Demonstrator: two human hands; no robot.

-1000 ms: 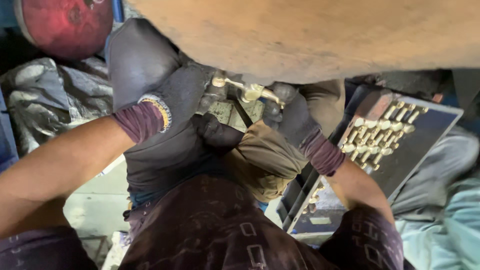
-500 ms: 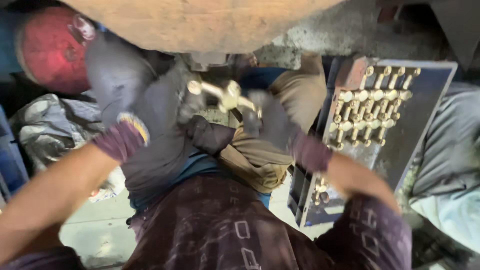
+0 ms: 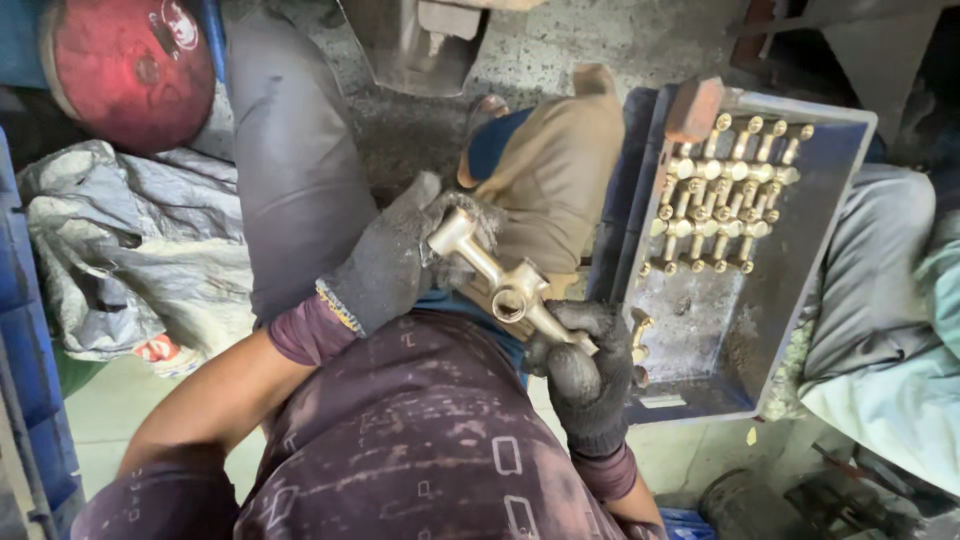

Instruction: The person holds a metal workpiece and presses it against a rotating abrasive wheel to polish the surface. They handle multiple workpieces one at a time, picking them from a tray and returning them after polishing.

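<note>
Both gloved hands held one brass fitting (image 3: 503,283) over my lap, and I had it between them. Its long axis ran on a slant, from the flanged end up and to the left, beside my left hand (image 3: 395,262), down to the right, where the thin stem went into my right hand (image 3: 583,372). A short round socket stood out near the middle, with its open mouth facing up at me.

My left hand came in from the lower left, forearm bare above a maroon cuff, and its fingers were curled around the upper end of the fitting, thumb side against the flange. My right hand rose from below with the wrist bent back; its fingers were closed in a fist around the lower stem, so only a little of that end showed.

Just right of my right hand lay a blue tray (image 3: 838,190), its near rim almost touching my knuckles. Rows of brass fittings (image 3: 722,190) filled the far half of it, while the near half was bare and dusty, with one loose piece by the near wall. A tan cloth (image 3: 560,170) lay above the hands. Left of my left arm were a grey trouser leg (image 3: 290,170), a crumpled grey sack (image 3: 130,240) and, further up, a red helmet (image 3: 125,75)
</note>
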